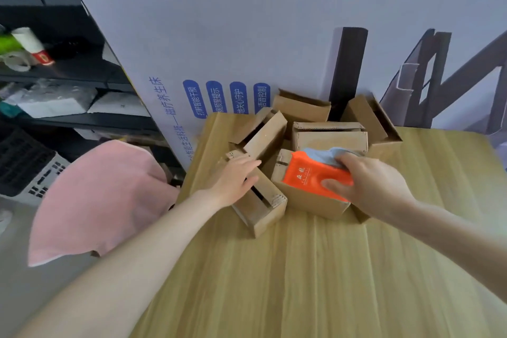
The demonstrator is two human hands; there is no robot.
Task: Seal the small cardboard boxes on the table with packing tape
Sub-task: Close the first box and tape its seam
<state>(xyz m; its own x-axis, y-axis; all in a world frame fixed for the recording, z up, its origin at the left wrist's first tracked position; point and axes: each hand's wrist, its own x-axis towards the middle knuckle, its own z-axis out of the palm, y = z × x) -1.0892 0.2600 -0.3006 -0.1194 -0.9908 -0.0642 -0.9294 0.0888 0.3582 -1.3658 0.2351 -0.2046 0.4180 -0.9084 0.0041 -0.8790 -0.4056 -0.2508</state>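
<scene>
Noted pink cloth [104, 200] beside the left edge of the worktop [301, 282]. Found left hand [233, 181] flat, fingers straight, resting on a small cardboard box [267, 217] at the cluster's front left. Found right hand [367, 186] curled round an orange packet [310, 175] and blue cloth [323, 153], above an open box [310, 202]. Logged further boxes [329, 137] behind, flaps loose

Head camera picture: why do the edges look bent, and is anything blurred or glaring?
Head view: the wide lens stretches the forearms and slants the table and printed board; light is soft and even, faint shadows beside the boxes, no harsh glare; the shelves at left look soft, while the right hand gripping an orange packet is fairly sharp.
</scene>
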